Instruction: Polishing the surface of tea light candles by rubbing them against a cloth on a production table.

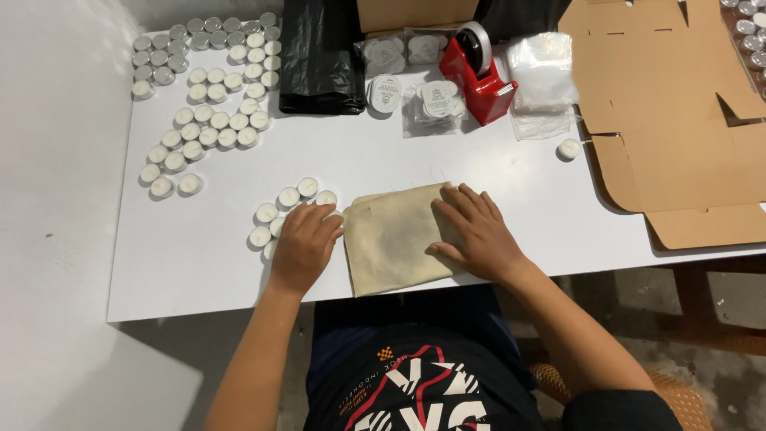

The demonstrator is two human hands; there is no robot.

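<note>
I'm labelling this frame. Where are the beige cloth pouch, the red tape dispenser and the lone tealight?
beige cloth pouch (391,243), head view, bare middle.
red tape dispenser (477,84), head view, red body.
lone tealight (569,148), head view, wax top.

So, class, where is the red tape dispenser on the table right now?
In the head view the red tape dispenser stands at the far edge of the white table, right of centre, between packed candle bags and clear plastic bags.

This looked like a small packing workshop, perhaps run from a home. A white table (199,263) held rows of white tealight candles (209,96), a red tape dispenser (479,72), clear plastic bags (542,76) and small packets of round labels (431,100). Flattened cardboard boxes (670,120) lay at one side, above a bare concrete floor (718,375).
</note>
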